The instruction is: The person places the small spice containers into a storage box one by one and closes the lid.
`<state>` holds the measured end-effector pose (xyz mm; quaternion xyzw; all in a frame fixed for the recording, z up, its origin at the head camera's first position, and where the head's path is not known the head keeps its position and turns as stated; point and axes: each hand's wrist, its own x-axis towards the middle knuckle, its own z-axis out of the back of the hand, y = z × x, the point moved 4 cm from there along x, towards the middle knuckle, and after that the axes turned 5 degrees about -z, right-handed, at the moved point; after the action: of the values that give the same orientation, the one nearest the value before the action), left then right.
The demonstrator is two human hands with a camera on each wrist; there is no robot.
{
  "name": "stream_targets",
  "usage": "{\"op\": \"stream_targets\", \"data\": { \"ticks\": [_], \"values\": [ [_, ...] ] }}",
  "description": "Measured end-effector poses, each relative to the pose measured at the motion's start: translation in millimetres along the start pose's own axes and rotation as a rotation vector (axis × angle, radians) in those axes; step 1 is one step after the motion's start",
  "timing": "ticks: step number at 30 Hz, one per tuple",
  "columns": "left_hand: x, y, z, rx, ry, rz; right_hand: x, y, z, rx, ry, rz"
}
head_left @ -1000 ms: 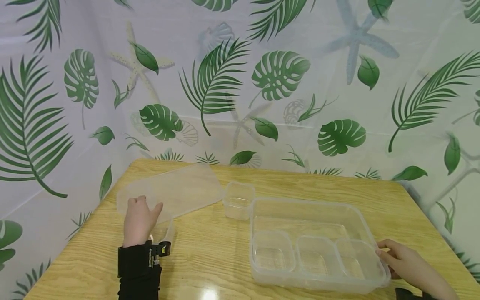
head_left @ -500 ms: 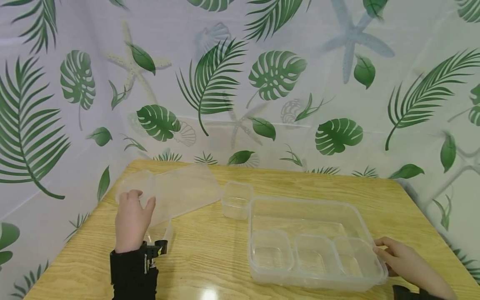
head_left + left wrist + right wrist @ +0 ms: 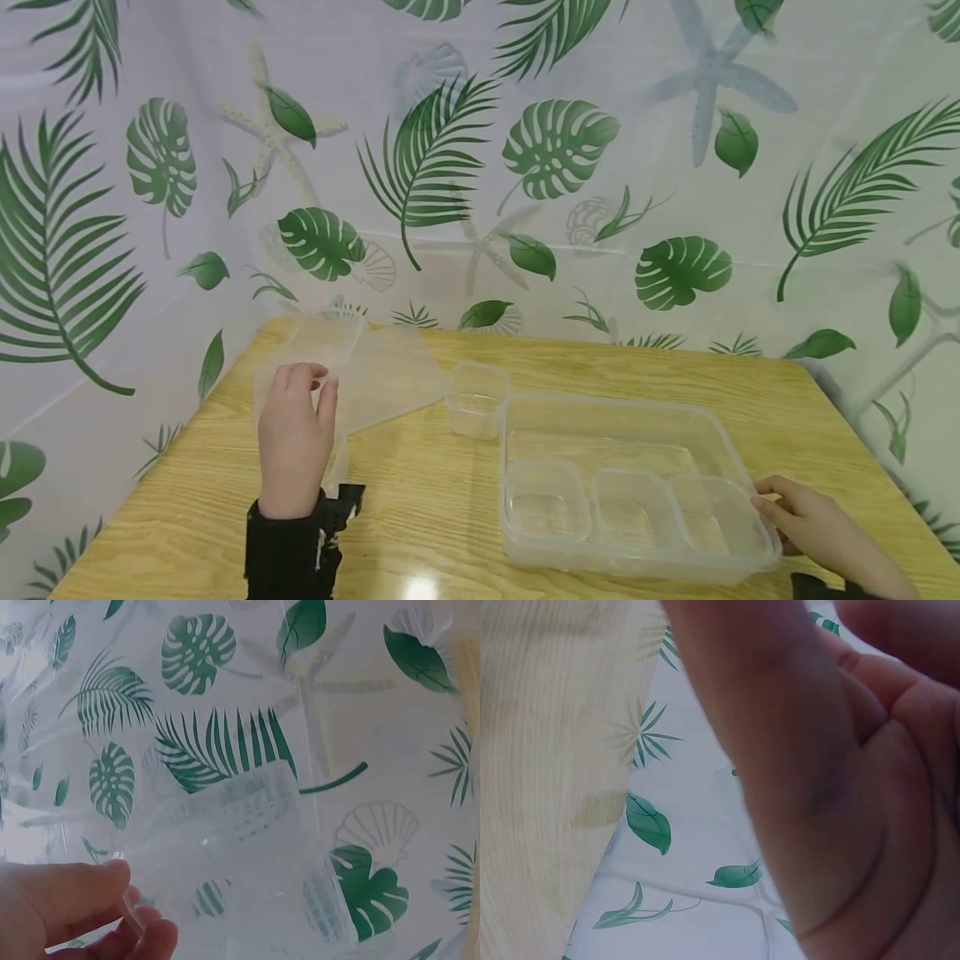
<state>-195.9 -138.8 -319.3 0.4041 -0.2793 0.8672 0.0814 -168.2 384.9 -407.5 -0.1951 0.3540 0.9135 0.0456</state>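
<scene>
My left hand point(image 3: 296, 442) pinches the rim of a small clear plastic container point(image 3: 247, 862) between thumb and fingers. In the left wrist view the container is tilted, and the leafy cloth shows through it. My right hand point(image 3: 817, 525) grips the right rim of a large clear plastic box point(image 3: 600, 408). Three small containers, the left one point(image 3: 546, 504), the middle one point(image 3: 637, 512) and the right one point(image 3: 712, 517), sit in a row along the box's near side. The right wrist view shows mostly fingers and palm close up.
Another small clear container point(image 3: 477, 400) stands on the wooden table point(image 3: 435, 517), just left of the box. A flat translucent lid point(image 3: 397, 375) lies behind the left hand. Part of a clear piece point(image 3: 339, 467) shows beside the left wrist. A leaf-print cloth point(image 3: 450, 167) hangs behind the table.
My left hand has lifted the small container into plainer view and shifted it right and away from me, over the lid. My right hand keeps its place on the box rim.
</scene>
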Motion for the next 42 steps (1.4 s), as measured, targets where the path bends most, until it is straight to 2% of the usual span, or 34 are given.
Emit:
{"op": "stream_targets", "data": {
  "ticks": [5,10,15,25,34,42],
  "values": [
    [-2.0,-20.8,-16.4,-0.049,-0.015,-0.133,0.1,0.0,-0.3,-0.006,-0.001,-0.004],
    [-7.1,-42.9,-35.9,-0.111,0.018,-0.259,0.6,0.1,-0.4,-0.024,-0.012,-0.015],
    [-13.0,-61.9,-48.6,-0.160,0.047,-0.352,0.5,-0.1,-1.2,-0.024,-0.012,-0.012],
    [-28.2,-90.4,-72.5,-0.168,0.099,-0.575,2.3,-4.0,0.3,-0.009,0.011,-0.004],
    [-42.0,-102.4,-93.2,-0.171,0.224,-0.661,0.2,-1.1,-0.3,-0.010,-0.003,-0.008],
    [-47.1,-102.7,-103.6,-0.153,0.258,-0.674,-1.4,0.1,0.4,-0.013,-0.002,-0.005]
  ]
}}
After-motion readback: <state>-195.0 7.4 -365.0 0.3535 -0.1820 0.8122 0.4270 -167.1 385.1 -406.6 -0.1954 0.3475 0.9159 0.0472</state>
